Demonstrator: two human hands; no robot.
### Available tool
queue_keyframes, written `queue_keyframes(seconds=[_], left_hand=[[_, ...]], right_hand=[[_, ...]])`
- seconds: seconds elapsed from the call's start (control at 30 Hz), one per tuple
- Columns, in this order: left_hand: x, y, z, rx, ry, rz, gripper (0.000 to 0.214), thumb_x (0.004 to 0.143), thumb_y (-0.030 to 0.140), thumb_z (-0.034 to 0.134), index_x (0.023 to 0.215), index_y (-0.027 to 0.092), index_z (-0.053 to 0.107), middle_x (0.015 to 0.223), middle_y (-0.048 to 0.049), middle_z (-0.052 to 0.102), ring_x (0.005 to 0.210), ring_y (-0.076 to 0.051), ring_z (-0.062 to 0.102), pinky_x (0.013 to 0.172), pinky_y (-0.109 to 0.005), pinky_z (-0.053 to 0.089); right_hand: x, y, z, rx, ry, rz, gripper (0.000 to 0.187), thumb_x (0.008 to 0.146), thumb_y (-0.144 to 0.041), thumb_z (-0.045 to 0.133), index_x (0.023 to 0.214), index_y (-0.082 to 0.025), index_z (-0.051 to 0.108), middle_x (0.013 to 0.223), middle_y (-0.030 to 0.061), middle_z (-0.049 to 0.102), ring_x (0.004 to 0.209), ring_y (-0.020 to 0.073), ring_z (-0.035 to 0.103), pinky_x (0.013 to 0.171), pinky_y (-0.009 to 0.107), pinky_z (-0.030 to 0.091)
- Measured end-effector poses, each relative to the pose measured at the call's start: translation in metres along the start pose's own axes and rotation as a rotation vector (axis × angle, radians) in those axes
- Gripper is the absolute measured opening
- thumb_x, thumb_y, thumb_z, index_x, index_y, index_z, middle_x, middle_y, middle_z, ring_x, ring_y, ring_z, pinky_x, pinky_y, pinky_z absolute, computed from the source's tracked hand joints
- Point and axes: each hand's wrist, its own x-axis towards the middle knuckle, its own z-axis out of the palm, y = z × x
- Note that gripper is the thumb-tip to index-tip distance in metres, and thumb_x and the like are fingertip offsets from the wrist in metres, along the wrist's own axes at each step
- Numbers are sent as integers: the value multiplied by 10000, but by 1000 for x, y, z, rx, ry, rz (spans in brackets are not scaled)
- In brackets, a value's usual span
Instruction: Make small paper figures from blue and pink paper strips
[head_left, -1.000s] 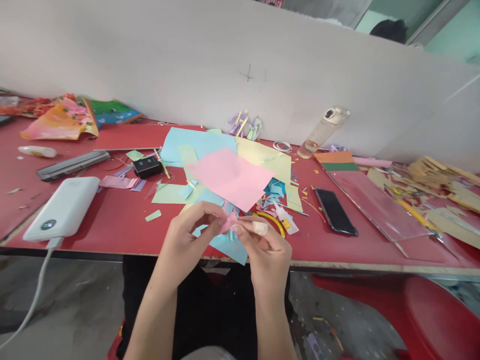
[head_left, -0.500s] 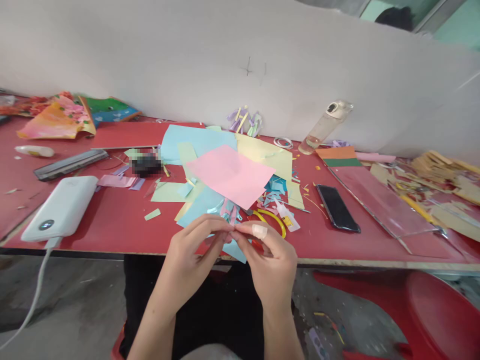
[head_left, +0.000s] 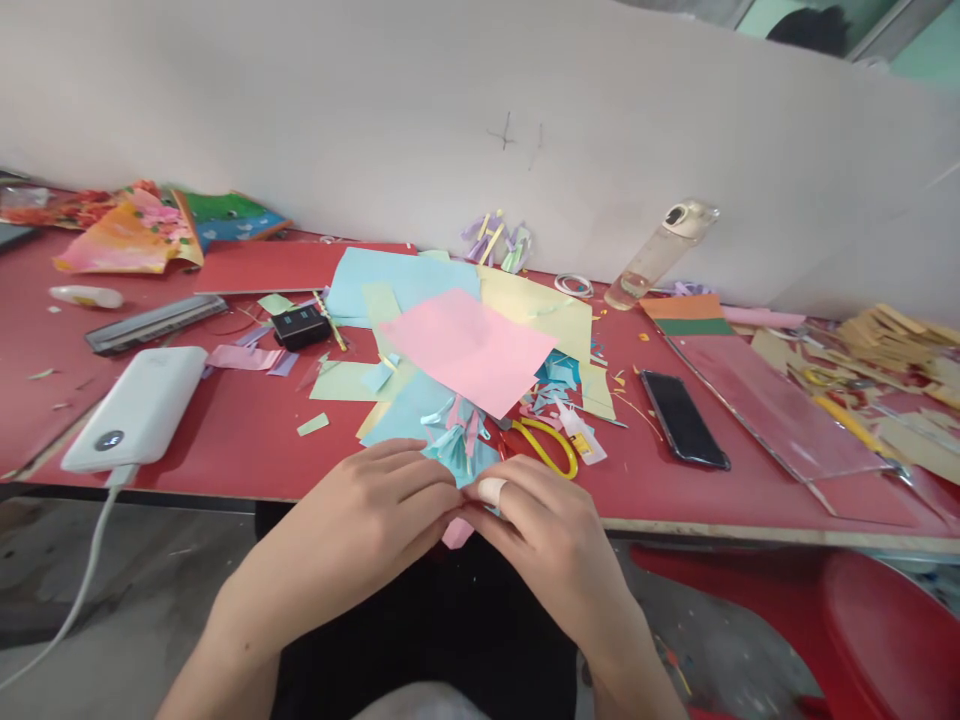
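Observation:
My left hand (head_left: 375, 508) and my right hand (head_left: 547, 530) meet at the table's front edge, fingertips pinched together. Between them is a small piece of pink paper (head_left: 456, 533), its lower end poking out under the fingers; the rest is hidden. White tape wraps a finger of the right hand. Just beyond the fingertips is a bunch of light blue and pink paper strips (head_left: 456, 440); whether it joins the held piece I cannot tell. Yellow-handled scissors (head_left: 551, 450) lie beyond my right hand, beside a small white glue bottle (head_left: 583, 435).
A pink sheet (head_left: 469, 345) tops blue and yellow papers on the red table (head_left: 247, 430). A white power bank (head_left: 139, 410) with a cable stands left. A phone (head_left: 684, 420), a leaning clear bottle (head_left: 660, 255) and a red folder (head_left: 780, 400) are on the right.
Both hands have moved slightly down, and my left hand has turned so its back shows more. The pink paper now pokes out below the fingers. The view has shifted slightly.

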Motion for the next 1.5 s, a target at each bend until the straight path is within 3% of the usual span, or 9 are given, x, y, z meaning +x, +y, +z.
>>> queue_keyframes(seconds=[0.1, 0.33, 0.53, 0.73, 1.0, 1.5], left_hand=[[0, 0, -4, 95, -61, 87, 221, 1008, 47, 493, 861, 164, 609, 805, -6, 644, 718, -166, 593, 736, -355, 521], [4, 6, -5, 267, -25, 230, 312, 967, -8, 503, 706, 155, 553, 726, -6, 601, 679, -166, 570, 696, -363, 501], [2, -5, 5, 64, 52, 88, 213, 976, 83, 550, 781, 165, 571, 717, 14, 610, 627, -141, 522, 638, -315, 467], [-1, -14, 13, -29, 47, 79, 186, 1007, 189, 600, 825, 172, 571, 737, 12, 647, 650, -144, 567, 645, -304, 459], [1, -10, 5, -4, 47, 130, 266, 1013, 221, 599, 755, 166, 571, 679, 5, 622, 631, -157, 522, 640, -308, 432], [1, -22, 1, -517, -134, -36, 211, 983, 248, 666, 787, 169, 664, 718, -7, 713, 678, -126, 619, 638, -240, 441]], right_hand=[[3, 3, -3, 128, -104, 56, 156, 938, -118, 711, 815, -169, 630, 811, 13, 690, 768, 159, 645, 715, 274, 492], [6, 7, -4, 293, -194, 175, 184, 863, -76, 783, 766, -158, 649, 751, -12, 656, 707, 131, 629, 652, 227, 461], [5, 8, -9, 389, -202, 229, 114, 870, -154, 804, 812, -180, 709, 731, -32, 692, 705, 112, 652, 672, 200, 473], [1, 13, -11, 381, -129, 89, 23, 936, -188, 744, 914, -183, 738, 831, -2, 721, 778, 112, 654, 738, 203, 491], [1, 18, -15, 247, -302, -48, 135, 1022, -182, 613, 994, -180, 744, 921, 40, 712, 840, 153, 618, 766, 286, 501], [9, 11, -22, 198, -280, -193, 223, 1049, -234, 559, 979, -142, 750, 849, 43, 694, 743, 141, 605, 651, 261, 512]])
